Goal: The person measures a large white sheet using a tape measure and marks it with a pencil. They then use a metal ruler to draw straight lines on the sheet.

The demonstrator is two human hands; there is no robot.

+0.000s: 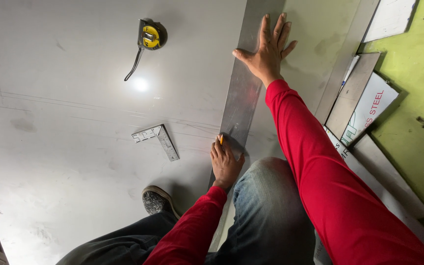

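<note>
The person is kneeling on a large steel sheet (74,147) that is lying flat on the floor, one blue-jeaned knee (271,196) coming down near its right edge. Their right hand (268,49) is pressing flat on a long metal strip (244,93), fingers straight and close together with the thumb splayed out, seemingly pinning the far end so the strip cannot slide. The strip is running along the right side of the sheet, from the far edge back toward the knee, apparently serving as a straightedge.

The left hand (225,164) is resting against the near part of the strip, fingers curled narrowly around a small yellow pencil (221,139) whose tip is touching the sheet just beside the strip's left edge, as if for drawing a line along it.

A small metal try square (157,139) is lying on the sheet near its middle, left of the pencil hand and apart from it. A yellow tape measure (149,35) is sitting toward the far edge, its strap trailing. A shoe (157,200) is planted on the sheet below the square. Beyond the right edge, offcut panels (364,103) are lying stacked on the green floor (423,64).
</note>
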